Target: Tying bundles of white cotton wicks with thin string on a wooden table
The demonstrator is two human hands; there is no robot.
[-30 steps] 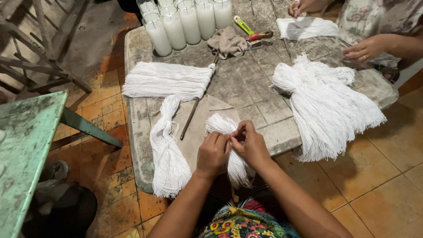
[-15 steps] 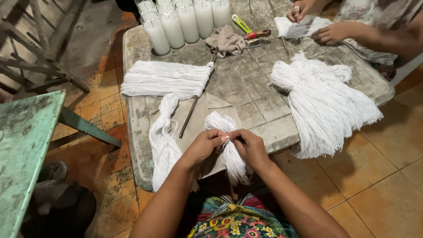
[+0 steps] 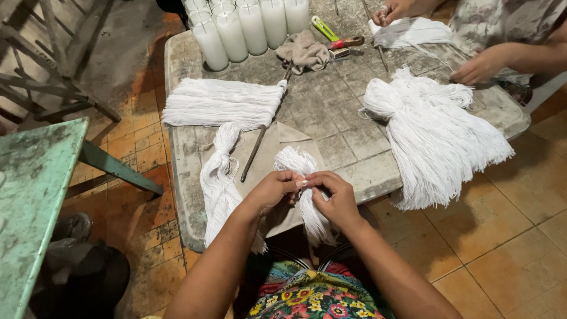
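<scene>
Head view: both hands pinch one small white string bundle (image 3: 304,195) at the table's (image 3: 348,112) near edge. Left hand (image 3: 273,190) and right hand (image 3: 334,196) seem closed on it. Three other bundles lie done-looking.

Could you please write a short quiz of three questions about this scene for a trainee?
1. True or false: both hands, the left hand and the right hand, grip the small bundle of white cotton threads.
2. What stands at the far edge of the worn grey stone table? A) tall white glass candles B) red cups
3. The large pile of white threads lies on the person's ____ side.

Key: 1 true; 2 A; 3 right.
</scene>
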